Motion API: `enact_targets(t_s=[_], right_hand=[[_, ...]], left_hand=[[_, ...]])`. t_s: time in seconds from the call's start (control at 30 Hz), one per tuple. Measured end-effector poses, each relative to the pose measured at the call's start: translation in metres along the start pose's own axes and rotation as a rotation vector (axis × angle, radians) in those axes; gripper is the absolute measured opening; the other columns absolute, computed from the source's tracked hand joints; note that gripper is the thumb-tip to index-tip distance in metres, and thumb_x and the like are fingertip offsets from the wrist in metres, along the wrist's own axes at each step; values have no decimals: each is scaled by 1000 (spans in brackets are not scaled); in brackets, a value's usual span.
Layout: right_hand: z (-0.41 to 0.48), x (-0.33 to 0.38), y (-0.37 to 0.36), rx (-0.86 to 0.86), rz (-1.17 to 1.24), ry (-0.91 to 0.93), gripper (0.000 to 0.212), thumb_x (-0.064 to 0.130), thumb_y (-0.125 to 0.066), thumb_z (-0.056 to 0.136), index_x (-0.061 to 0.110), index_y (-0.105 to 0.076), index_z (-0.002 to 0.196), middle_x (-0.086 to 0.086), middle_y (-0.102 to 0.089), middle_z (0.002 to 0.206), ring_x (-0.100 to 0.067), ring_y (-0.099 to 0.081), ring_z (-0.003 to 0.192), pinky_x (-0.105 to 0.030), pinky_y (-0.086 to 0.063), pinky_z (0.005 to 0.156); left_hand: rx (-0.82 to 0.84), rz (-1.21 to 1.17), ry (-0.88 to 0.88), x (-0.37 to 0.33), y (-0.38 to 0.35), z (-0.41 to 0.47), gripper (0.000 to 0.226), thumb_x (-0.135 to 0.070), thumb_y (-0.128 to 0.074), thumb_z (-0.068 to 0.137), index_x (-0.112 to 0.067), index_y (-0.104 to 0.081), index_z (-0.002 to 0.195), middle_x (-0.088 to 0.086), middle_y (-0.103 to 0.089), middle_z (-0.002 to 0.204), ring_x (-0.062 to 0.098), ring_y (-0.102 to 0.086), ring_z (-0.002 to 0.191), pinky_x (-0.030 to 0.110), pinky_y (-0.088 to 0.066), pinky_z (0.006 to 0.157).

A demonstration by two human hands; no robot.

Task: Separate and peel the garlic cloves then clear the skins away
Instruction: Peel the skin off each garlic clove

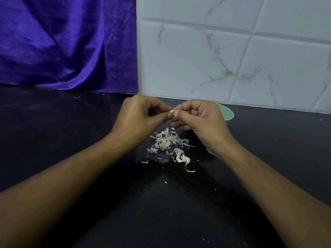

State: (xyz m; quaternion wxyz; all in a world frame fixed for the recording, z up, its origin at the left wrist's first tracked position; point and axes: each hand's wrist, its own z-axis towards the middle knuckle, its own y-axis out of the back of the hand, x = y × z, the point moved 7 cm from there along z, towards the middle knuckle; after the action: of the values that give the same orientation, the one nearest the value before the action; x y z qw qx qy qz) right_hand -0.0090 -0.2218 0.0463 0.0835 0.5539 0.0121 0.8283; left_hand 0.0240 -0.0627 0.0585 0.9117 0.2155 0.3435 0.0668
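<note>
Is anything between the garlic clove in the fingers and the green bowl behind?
No loose object does. The left hand and right hand pinch the garlic clove; only the right hand lies between it and the green bowl, hiding part of it. The skins lie nearer the person, off that path.

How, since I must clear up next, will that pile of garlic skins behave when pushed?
The garlic skins look thin, curled and papery, so probably light and floppy, apt to scatter rather than slide together. Stray flakes lie apart on the dark counter, so a push may leave bits behind.
</note>
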Motion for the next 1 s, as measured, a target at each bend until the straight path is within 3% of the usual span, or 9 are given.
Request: enact_targets(t_s=[0.27,0.47,0.73,0.83,1.0], right_hand=[[1,-3,-1,-22,-15,8,16,-6,-65,92,5,-71,82,-9,-76,73,-21,-74,66,-23,-58,59],[1,-3,-2,-27,60,-20,16,-6,-63,93,4,-71,83,-13,-75,79,-22,-72,66,-32,-61,66],[1,-5,-1,-22,15,-56,10,3,-63,97,6,-71,92,-10,-74,80,-25,-73,68,-29,-60,63],[2,-3,1,-20,-14,-58,17,7,-56,101,7,-71,94,-12,-73,85,-28,-74,70,-32,-61,64],[0,2,4,-38,-30,19,4,5,-69,96,2,-68,98,-9,-72,83,-18,-72,64,-15,-50,53]], left_hand=[[5,-9,1,2,-3,-2,14,-22,-83,87,-18,-83,100,-13,-76,79,-2,-71,70,17,-57,64],[-6,-160,84,13,-7,-1,10,-19,-82,89,-21,-82,99,-1,-79,80,15,-76,74,47,-65,69],[0,-311,160,19,-9,1,12,-16,-76,94,-17,-78,106,5,-80,86,17,-77,80,34,-64,64],[13,-339,172,21,-10,0,18,-14,-73,96,-16,-76,113,7,-79,89,19,-77,84,30,-60,62],[50,-374,197,22,-14,-1,20,-14,-72,97,-15,-75,116,14,-77,99,26,-75,90,41,-65,68]])
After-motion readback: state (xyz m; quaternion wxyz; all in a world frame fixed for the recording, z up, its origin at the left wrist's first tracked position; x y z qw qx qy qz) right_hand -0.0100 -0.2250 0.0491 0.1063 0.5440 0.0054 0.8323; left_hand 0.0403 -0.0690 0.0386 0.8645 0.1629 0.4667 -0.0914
